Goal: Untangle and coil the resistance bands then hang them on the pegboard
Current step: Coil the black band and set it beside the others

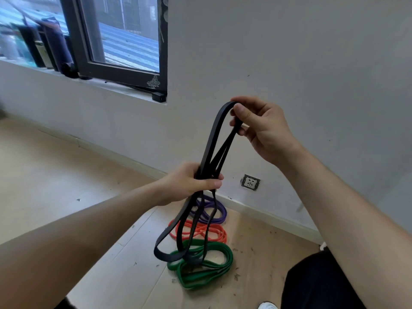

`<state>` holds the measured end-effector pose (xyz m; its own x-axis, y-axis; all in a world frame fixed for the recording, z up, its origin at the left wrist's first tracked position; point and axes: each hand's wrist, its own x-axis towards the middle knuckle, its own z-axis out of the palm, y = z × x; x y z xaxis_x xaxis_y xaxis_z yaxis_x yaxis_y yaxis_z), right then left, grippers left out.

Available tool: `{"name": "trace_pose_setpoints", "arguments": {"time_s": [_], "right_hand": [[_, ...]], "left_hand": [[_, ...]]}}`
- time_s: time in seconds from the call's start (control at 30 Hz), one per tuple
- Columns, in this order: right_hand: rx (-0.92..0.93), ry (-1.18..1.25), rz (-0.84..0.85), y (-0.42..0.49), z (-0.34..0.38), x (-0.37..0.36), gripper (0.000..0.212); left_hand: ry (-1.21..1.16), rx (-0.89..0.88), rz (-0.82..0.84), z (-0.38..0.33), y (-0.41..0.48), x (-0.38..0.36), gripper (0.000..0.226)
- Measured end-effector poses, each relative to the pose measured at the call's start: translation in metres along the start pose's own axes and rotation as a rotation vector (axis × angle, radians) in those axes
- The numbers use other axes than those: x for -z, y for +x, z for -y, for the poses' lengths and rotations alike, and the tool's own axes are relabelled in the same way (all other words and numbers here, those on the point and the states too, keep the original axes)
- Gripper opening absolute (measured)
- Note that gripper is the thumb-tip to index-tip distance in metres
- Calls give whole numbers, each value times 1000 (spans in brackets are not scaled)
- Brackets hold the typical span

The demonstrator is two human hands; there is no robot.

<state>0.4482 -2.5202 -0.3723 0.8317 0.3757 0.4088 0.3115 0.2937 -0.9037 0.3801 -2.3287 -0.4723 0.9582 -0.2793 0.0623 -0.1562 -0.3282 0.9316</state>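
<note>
A long black resistance band [210, 139] hangs in several loops between my hands. My right hand [260, 128] pinches its top loops up high, in front of the wall. Lower down, my left hand [191, 181] is closed around the bundled strands at mid-length, and the lower loops dangle down to the floor. On the floor below lie three coiled bands in a row: a purple band [217, 211] nearest the wall, an orange band [219, 235] in the middle, and a green band [225, 262] closest to me. No pegboard is in view.
A white wall [289, 63] with a socket [250, 182] and a baseboard runs close ahead. A dark-framed window [124, 45] sits at upper left, with bottles on its sill. My dark trouser leg [316, 284] and a white shoe [268, 305] are at bottom right.
</note>
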Motion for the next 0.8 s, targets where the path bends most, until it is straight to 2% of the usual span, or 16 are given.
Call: {"name": "trace_pose_setpoints", "arguments": {"time_s": [0.17,0.27,0.53,0.6,0.7,0.8], "right_hand": [[-9,35,-67,1,2,17,12],[-35,40,-86,2,2,30,15],[-110,0,-32,-3,1,55,28],[-179,-137,8,-7,-3,62,33],[-272,-334,60,-13,-12,67,23],[-262,-198,6,-12,-10,62,17]], "left_hand": [[32,-4,63,0,0,2,23],[45,6,83,-1,0,7,13],[90,-6,0,1,-2,25,13],[53,3,-11,-2,-5,33,17],[-54,-8,-17,-5,-11,45,16],[-208,7,-17,-6,-15,51,31]]}}
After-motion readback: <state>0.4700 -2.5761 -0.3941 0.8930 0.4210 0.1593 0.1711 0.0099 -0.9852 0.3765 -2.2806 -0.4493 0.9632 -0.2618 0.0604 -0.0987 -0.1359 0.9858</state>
